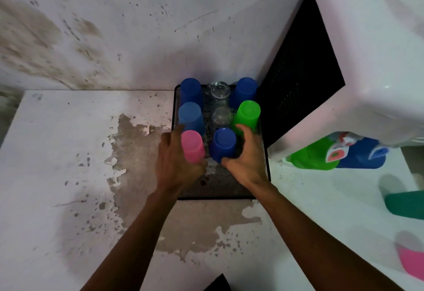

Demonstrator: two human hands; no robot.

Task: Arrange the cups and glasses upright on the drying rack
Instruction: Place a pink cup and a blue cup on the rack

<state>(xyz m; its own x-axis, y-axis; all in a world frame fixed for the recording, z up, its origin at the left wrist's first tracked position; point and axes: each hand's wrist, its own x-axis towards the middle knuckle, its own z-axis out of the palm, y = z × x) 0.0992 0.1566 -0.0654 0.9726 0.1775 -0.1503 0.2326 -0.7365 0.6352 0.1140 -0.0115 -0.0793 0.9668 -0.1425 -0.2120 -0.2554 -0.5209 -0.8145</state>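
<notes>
Left hand [176,164] wrapped around pink cup [192,146], right hand [247,162] cupping blue cup [223,145] (both base-up), presumably steadying them on drying rack [229,189], frame centre.

Bare mesh at the drying rack [229,187] near end; cups [191,91] crowding the far end.

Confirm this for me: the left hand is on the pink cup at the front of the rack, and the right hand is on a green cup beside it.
One thing is wrong. In the head view the right hand is on a dark blue cup, not a green one; the green cup stands behind it. The left hand is on the pink cup at the front of the rack.
</notes>
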